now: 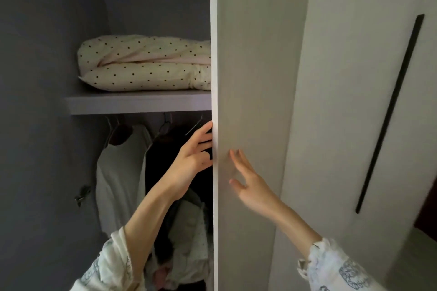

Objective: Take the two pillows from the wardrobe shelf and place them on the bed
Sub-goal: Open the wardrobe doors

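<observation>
Two pillows (146,63), cream with dark dots, lie stacked one on the other on the wardrobe shelf (139,102), well above both hands, and their right ends are hidden behind the door (250,101) — which is surely why nobody is reaching for them yet. Here's the left hand (194,158), fingers hooked round the door's pale front edge just below shelf level, curled onto it rather than spread, though the tips are hidden behind the edge; that grip looks made for swinging the panel wider. The right hand (248,184) is laid out over the door's outer face, fingers apart and holding nothing, a little blurred; I'd say it is there to push or steady the panel. Under the shelf hang a white garment (118,172) and a dark garment (170,153), clear of the pillows, so they shouldn't snag. A second door with a long dark handle (390,113) stands shut to the right. No bed in view; this is the opening step, with both pillows yet to be lifted.
</observation>
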